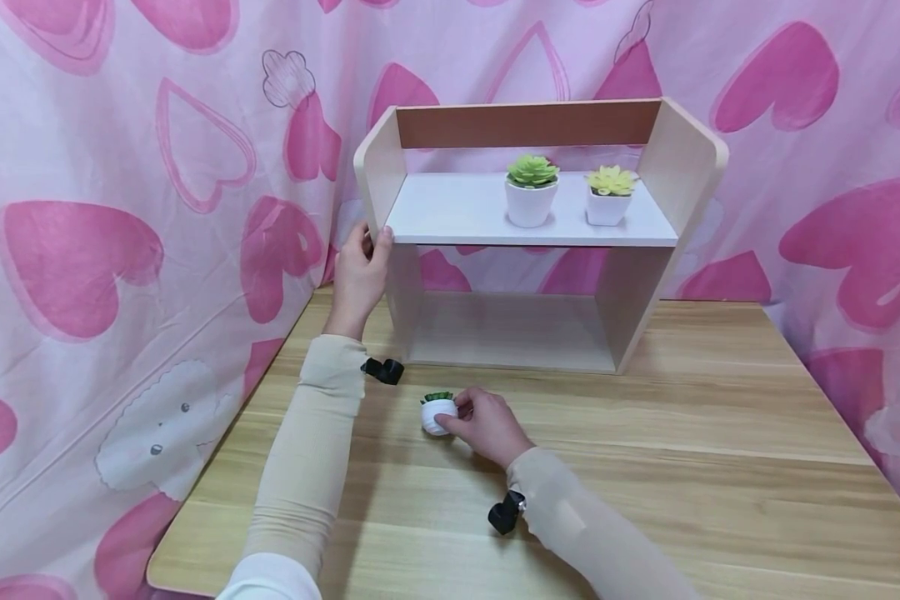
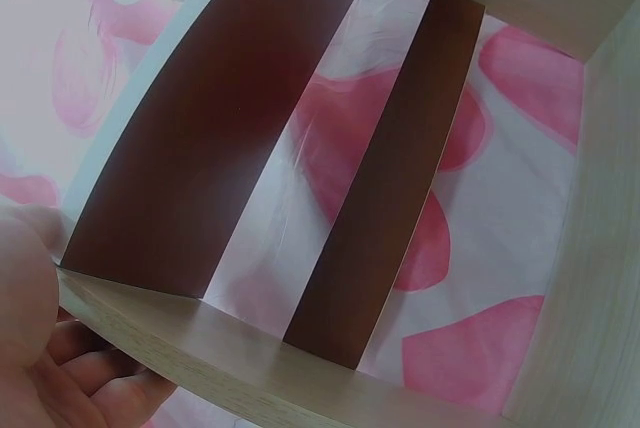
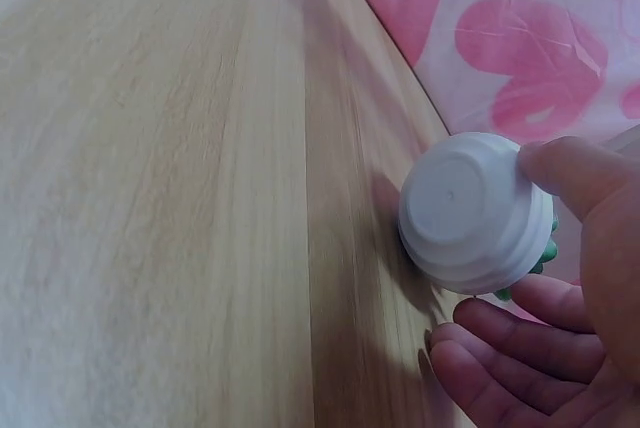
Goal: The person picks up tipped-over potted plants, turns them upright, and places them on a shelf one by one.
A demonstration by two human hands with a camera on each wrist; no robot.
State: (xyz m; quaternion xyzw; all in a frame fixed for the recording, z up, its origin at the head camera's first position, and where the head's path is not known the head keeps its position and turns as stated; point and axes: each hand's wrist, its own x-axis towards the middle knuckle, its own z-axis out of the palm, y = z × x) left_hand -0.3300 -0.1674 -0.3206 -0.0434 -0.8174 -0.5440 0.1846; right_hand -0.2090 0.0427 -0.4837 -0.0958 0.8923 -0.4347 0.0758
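Note:
My left hand (image 1: pixel 360 279) grips the left side panel of a small wooden shelf (image 1: pixel 510 232), level with its white upper board. In the left wrist view, the thumb side lies at the panel's edge and curled fingers (image 2: pixel 110 373) show behind it. My right hand (image 1: pixel 491 425) pinches a small potted succulent (image 1: pixel 438 417) in a round white ribbed pot, in front of the shelf. In the right wrist view, the thumb presses the white pot (image 3: pixel 470 213), its underside faces the camera, and its green leaves are partly hidden by the pot.
On the upper board stand a green succulent in a round white pot (image 1: pixel 531 193) and a yellow-green one in a square white pot (image 1: pixel 609 197). The shelf stands on a wood-grain table (image 1: pixel 705 450). A pink heart-patterned curtain (image 1: pixel 217 142) surrounds the table's back and sides.

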